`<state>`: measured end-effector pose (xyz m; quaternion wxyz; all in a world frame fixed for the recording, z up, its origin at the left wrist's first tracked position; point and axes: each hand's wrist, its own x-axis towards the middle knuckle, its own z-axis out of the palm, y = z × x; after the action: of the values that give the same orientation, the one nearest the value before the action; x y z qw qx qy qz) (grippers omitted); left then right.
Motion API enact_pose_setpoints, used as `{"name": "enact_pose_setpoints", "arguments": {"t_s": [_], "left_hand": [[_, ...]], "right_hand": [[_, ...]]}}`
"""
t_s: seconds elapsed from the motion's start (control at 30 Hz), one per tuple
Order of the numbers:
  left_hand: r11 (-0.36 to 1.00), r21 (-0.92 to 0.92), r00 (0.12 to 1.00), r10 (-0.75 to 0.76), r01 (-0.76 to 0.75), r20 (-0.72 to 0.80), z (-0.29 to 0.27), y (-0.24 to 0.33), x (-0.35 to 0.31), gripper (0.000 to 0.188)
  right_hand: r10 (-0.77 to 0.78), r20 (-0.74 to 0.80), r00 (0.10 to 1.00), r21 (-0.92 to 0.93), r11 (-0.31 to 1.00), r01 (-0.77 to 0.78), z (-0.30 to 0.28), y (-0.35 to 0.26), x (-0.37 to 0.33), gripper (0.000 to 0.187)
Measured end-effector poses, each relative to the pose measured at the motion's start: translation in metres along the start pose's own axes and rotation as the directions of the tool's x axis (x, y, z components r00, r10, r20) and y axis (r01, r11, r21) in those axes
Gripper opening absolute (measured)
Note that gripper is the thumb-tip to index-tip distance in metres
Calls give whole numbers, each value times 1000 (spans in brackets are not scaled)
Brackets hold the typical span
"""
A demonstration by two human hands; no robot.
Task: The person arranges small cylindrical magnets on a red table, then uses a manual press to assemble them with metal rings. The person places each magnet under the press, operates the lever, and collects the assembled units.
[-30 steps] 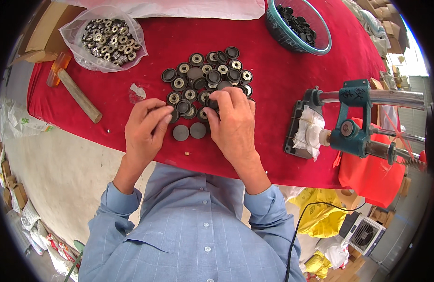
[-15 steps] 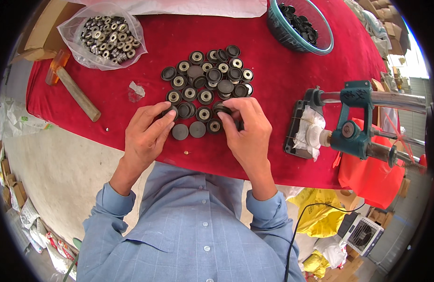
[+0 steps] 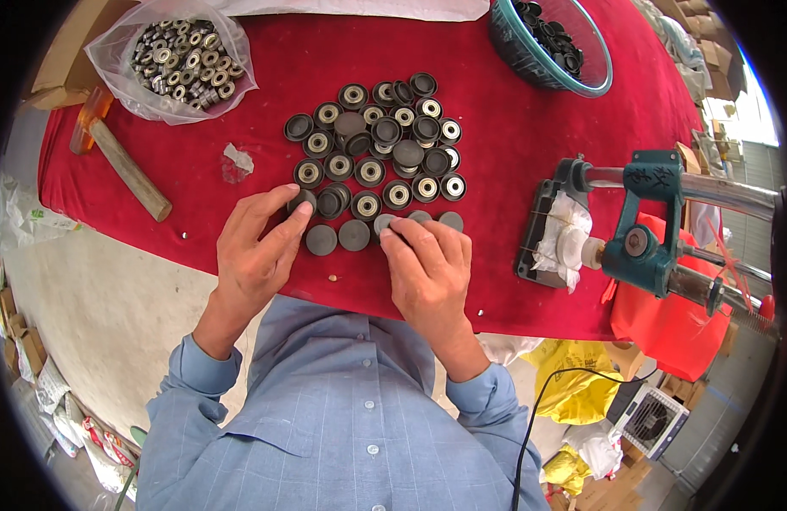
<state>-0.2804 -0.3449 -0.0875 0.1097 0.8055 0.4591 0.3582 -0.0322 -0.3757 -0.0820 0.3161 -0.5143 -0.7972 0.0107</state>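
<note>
On a red cloth sits a cluster of round black caps, several with a metal ball bearing (image 3: 369, 172) set inside. My left hand (image 3: 261, 243) is at the cluster's left edge, thumb and fingers closed on a black cap (image 3: 303, 202). At its near edge, my right hand (image 3: 432, 277) has its fingers bent and its fingertips on another dark cap (image 3: 382, 222), partly hidden under them. Flat-side-up caps lie in a row by the hands: one dark disc (image 3: 322, 240) and a second disc (image 3: 354, 235) between them, and another disc (image 3: 450, 221) beyond my right fingers.
A clear bag of bearings (image 3: 184, 64) and a hammer (image 3: 125, 162) are at the left. At the back right stands a teal basket of black caps (image 3: 551, 47). A green hand press (image 3: 640, 230) is on the right, near the red table's (image 3: 513, 298) edge.
My right hand has drawn nearer and come down onto a cap in the near row. Flat caps now show at its right, and bearings in caps show behind it. My left hand keeps its hold.
</note>
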Motion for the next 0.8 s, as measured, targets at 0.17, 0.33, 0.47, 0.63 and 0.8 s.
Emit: {"name": "enact_pose_setpoints", "arguments": {"t_s": [0.17, 0.33, 0.47, 0.63, 0.8], "left_hand": [[1000, 2, 1000, 5, -5, 6, 0, 0, -1, 37], [1000, -31, 1000, -4, 4, -6, 0, -1, 1, 38], [992, -101, 997, -75, 76, 14, -2, 10, 18, 39], [995, -50, 989, -80, 87, 124, 5, 13, 36, 42], [992, -90, 982, -73, 90, 173, 8, 11, 42, 38]], "right_hand": [[3, 10, 1000, -115, 993, -2, -3, -14, -15, 25], [58, 14, 998, -191, 980, -54, -2, -25, -23, 29], [113, 11, 994, -54, 992, -113, -4, -21, -18, 32], [192, -29, 981, 128, 974, -187, -13, -7, -3, 40], [214, -74, 974, 167, 966, -199, -15, 8, 5, 39]]}}
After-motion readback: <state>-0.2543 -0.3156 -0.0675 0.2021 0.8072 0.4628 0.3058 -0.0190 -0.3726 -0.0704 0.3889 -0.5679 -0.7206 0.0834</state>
